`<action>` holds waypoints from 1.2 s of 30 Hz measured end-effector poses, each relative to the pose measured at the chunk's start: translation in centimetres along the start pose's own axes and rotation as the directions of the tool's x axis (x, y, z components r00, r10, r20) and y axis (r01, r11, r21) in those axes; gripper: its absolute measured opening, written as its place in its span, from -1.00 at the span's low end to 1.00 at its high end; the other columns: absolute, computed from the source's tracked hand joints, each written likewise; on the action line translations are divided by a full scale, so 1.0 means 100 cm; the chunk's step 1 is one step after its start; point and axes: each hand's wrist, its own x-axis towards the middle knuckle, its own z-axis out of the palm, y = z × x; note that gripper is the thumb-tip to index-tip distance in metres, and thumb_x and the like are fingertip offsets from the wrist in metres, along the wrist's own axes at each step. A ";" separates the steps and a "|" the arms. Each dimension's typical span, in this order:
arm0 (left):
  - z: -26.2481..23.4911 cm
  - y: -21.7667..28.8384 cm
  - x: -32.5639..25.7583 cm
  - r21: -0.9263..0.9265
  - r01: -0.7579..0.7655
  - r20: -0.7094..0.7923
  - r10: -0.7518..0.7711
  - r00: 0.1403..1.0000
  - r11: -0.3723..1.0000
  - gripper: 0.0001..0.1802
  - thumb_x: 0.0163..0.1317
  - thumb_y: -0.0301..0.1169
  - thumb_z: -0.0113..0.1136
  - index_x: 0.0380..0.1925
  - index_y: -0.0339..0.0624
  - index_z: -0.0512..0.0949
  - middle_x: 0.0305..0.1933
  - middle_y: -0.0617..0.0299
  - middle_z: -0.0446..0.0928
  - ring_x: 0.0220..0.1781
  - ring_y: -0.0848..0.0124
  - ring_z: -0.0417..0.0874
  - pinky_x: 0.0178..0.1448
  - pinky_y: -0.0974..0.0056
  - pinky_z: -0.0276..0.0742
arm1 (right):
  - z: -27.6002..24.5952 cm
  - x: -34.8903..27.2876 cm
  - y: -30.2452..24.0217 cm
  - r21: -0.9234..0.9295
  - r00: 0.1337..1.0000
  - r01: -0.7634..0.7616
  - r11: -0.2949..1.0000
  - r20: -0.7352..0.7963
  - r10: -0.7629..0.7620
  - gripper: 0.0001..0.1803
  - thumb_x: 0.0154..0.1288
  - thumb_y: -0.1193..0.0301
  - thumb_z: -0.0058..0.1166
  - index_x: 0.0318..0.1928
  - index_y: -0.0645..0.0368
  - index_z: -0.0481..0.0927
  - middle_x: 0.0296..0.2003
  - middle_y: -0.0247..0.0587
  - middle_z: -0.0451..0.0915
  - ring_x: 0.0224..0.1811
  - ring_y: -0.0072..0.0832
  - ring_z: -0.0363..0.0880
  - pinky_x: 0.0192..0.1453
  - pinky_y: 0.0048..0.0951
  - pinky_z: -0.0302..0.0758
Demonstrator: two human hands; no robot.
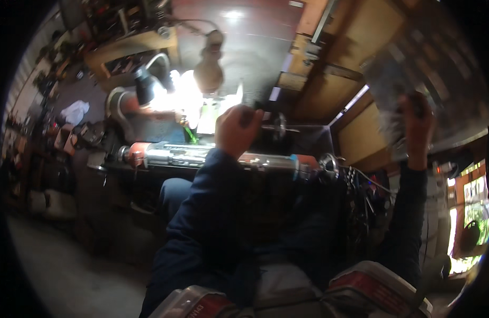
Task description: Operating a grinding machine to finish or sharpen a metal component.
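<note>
A small metal lathe (186,155) with round bright bed bars and reddish end castings lies across the bench in front of me. My left hand (236,131) is above the middle of its bed, fingers curled around a small dark thing (247,115) too blurred to name. Just right of that hand is a round metal handwheel (279,127) with a thin rod sticking out. Far to the right my right hand (418,124) is raised in front of a grey panel (451,85). Its fingers look closed about something dark, smeared by motion. A bit of bright green (191,135) shows behind the bed.
A dark lamp (144,85) glares over the lathe's left part. Behind it are a brownish bulbous object (209,74) and a wooden frame (133,53). Wooden shelving (350,79) stands at the right rear. A larger ring wheel (329,165) is at the lathe's right end. Cluttered shelves line the left.
</note>
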 end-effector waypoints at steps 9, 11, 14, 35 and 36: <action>0.032 0.098 -0.078 -0.194 0.484 0.900 -0.041 0.434 0.853 -0.65 0.18 -0.32 0.26 -0.08 -0.26 0.52 0.00 0.12 0.48 -0.02 0.47 0.49 0.05 0.33 0.42 | 0.041 -0.148 0.001 0.330 0.861 -0.101 0.939 0.502 -0.083 -0.92 0.27 0.46 0.09 -0.36 0.19 0.59 -0.44 -0.27 0.59 -0.32 -0.53 0.59 -0.19 -0.46 0.47; 0.031 0.091 -0.075 -0.164 0.434 0.918 -0.024 0.395 0.886 -0.74 0.19 -0.35 0.23 -0.17 -0.27 0.54 -0.12 0.17 0.51 -0.14 0.50 0.48 0.00 0.34 0.42 | 0.020 -0.146 0.010 0.321 0.762 -0.454 0.831 0.623 0.176 -0.89 0.32 0.44 0.04 -0.32 0.19 0.58 -0.50 -0.31 0.59 -0.42 -0.59 0.57 -0.27 -0.52 0.46; 0.030 0.081 -0.074 -0.345 0.428 0.840 0.072 0.537 0.835 -0.84 0.22 -0.40 0.18 -0.30 -0.29 0.56 -0.30 0.23 0.55 -0.28 0.53 0.49 -0.09 0.35 0.44 | -0.014 -0.134 0.017 0.066 0.787 -0.502 0.862 0.449 0.423 -0.85 0.34 0.41 0.03 -0.17 0.21 0.55 -0.54 -0.31 0.59 -0.48 -0.62 0.55 -0.31 -0.54 0.47; 0.020 0.028 -0.045 -0.672 0.736 0.689 -0.295 0.662 0.082 -0.85 0.35 -0.41 0.00 -0.23 -0.24 0.50 -0.29 0.23 0.55 -0.26 0.44 0.60 -0.17 0.36 0.53 | 0.044 -0.195 0.019 0.498 0.923 -0.355 0.791 0.323 0.210 -0.88 0.26 0.57 0.02 -0.20 0.26 0.55 -0.30 -0.31 0.59 -0.21 -0.65 0.53 -0.08 -0.59 0.45; 0.020 0.030 -0.044 -0.660 0.743 0.690 -0.304 0.658 0.112 -0.86 0.32 -0.39 0.06 -0.27 -0.24 0.50 -0.32 0.26 0.55 -0.29 0.49 0.58 -0.18 0.40 0.51 | 0.043 -0.193 0.019 0.527 0.913 -0.394 0.753 0.317 0.256 -0.85 0.23 0.61 0.02 -0.18 0.25 0.55 -0.24 -0.30 0.59 -0.14 -0.64 0.52 0.00 -0.59 0.43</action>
